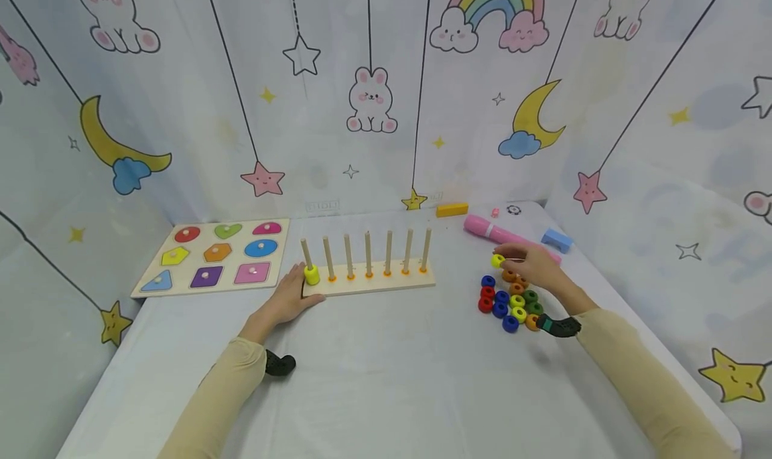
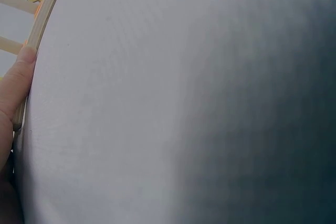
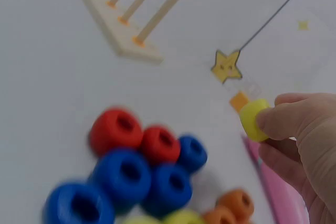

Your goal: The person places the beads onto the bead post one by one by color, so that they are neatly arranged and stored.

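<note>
Head view: nearest, two beige sleeves (image 1: pixel 211 405) reach over the white tabletop (image 1: pixel 392 365) from left and right, a dark device at each wrist. On the right lies a close cluster of loose beads: blue beads (image 1: pixel 510 323) and red beads (image 1: pixel 486 305) on its left side, with yellow, green and orange ones to their right. At the cluster's far side, the right hand (image 1: pixel 531 265) pinches a yellow bead (image 1: pixel 497 260) between thumb and fingertips, well apart from the wooden pegboard (image 1: pixel 376 283). To the left, the left hand (image 1: pixel 283 303) rests at that pegboard's left end, its grip spread, thumb along the near edge. Seven upright pegs (image 1: pixel 368 251) rise from the base; yellow stacking, its bead count unclear, sits around the leftmost. Left of it lies a knobbed shape puzzle (image 1: pixel 238 251). Farther right are a pink cylinder (image 1: pixel 491 230), a blue block (image 1: pixel 556 240) and, farthest, an orange-yellow block (image 1: pixel 452 210) before the cartoon-printed backdrop (image 1: pixel 338 144).
</note>
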The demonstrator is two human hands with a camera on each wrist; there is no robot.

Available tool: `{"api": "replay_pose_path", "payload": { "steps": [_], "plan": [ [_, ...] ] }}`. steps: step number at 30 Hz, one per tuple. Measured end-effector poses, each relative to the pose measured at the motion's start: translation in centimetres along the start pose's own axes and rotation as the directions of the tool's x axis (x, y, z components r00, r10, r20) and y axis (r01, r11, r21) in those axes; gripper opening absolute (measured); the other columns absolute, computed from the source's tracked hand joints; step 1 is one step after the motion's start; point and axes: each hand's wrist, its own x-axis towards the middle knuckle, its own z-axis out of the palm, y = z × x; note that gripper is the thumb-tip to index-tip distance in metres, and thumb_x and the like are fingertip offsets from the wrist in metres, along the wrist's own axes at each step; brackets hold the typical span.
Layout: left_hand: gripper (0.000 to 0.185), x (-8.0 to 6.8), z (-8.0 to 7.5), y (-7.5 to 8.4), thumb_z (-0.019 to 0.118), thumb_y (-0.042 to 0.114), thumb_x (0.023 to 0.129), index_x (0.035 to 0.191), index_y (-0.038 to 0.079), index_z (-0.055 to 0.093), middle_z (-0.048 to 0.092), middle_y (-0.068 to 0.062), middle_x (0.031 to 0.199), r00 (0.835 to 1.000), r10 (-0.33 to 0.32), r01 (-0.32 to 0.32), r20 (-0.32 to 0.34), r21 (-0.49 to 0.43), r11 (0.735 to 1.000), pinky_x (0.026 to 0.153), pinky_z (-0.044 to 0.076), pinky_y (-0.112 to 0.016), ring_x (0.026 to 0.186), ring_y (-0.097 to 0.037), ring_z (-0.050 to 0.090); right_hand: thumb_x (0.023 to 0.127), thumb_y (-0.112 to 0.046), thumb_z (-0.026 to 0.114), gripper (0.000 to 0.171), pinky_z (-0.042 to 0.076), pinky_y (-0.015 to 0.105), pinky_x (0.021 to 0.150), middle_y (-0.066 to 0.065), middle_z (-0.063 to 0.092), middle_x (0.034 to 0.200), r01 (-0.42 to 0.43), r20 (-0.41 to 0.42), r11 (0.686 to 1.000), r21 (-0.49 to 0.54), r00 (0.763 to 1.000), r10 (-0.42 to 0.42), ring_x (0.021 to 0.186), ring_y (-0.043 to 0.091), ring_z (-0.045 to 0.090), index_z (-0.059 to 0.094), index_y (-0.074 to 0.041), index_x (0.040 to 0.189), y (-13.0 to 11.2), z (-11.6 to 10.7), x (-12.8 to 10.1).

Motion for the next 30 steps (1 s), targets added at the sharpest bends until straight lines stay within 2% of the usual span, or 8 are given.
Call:
{"api": "replay_pose_path", "payload": {
  "steps": [3,7,14,18,24,30],
  "plan": [
    [0.094,0.0,0.1,-0.1,0.06,0.044,0.091,0.148,-0.008,0.006,0.009,-0.027,0.153,1.0,-0.009,0.009,0.006,0.0,1.0,0.114,0.005,-0.05,0.142,-0.038,0.004,0.093,-0.02,0.061,0.037,0.052,0.038,0.087,0.013,0.061,0.119,-0.021,-0.022,0.999,0.031,1.0,0.022,0.109,0.03,0.058,0.057,-0.002,0.125,-1.7,-0.1,1.9],
    [0.094,0.0,0.2,-0.2,0.061,0.044,0.09,0.148,-0.007,0.006,0.01,-0.027,0.153,1.0,-0.009,0.009,-0.002,-0.005,1.0,0.114,0.006,-0.05,0.142,-0.037,0.004,0.092,-0.022,0.063,0.038,0.05,0.041,0.091,0.013,0.061,0.119,-0.032,-0.068,0.998,0.059,0.997,0.036,0.108,0.028,0.057,0.057,-0.002,0.125,-4.2,-0.1,5.0],
    [0.094,0.1,0.4,-0.4,0.061,0.044,0.09,0.147,-0.009,0.008,0.011,-0.029,0.152,1.0,0.017,-0.017,-0.019,-0.015,1.0,0.114,0.006,-0.051,0.141,-0.04,0.005,0.09,-0.015,0.066,0.036,0.048,0.04,0.094,0.014,0.061,0.121,0.044,-0.142,0.987,0.157,0.99,-0.022,0.109,0.027,0.058,0.059,-0.002,0.122,-9.4,1.1,9.7],
    [0.093,0.1,0.2,-0.4,0.061,0.043,0.09,0.146,-0.01,0.009,0.01,-0.029,0.152,1.0,0.013,-0.013,-0.017,-0.014,1.0,0.114,0.006,-0.051,0.141,-0.04,0.005,0.089,-0.012,0.066,0.033,0.051,0.036,0.09,0.012,0.063,0.117,0.108,-0.146,0.981,0.162,0.986,-0.085,0.105,0.024,0.061,0.061,-0.002,0.12,-12.2,2.8,11.9],
    [0.093,0.0,0.1,-0.4,0.061,0.043,0.09,0.147,-0.008,0.008,0.01,-0.028,0.153,1.0,0.001,-0.001,-0.014,-0.011,1.0,0.114,0.007,-0.05,0.142,-0.038,0.004,0.089,-0.011,0.065,0.029,0.052,0.031,0.087,0.01,0.066,0.111,0.205,-0.107,0.972,0.116,0.975,-0.193,0.1,0.021,0.063,0.063,-0.002,0.116,-16.4,6.0,14.5],
    [0.092,-0.2,0.2,-0.2,0.062,0.041,0.09,0.147,-0.008,0.01,0.011,-0.028,0.153,1.0,0.01,-0.011,-0.019,-0.02,1.0,0.114,0.008,-0.05,0.141,-0.038,0.005,0.087,-0.007,0.066,0.026,0.053,0.023,0.083,0.009,0.067,0.106,0.317,-0.061,0.937,0.143,0.948,-0.312,0.096,0.016,0.064,0.064,0.0,0.112,-20.3,9.8,15.8]
  ]
}}
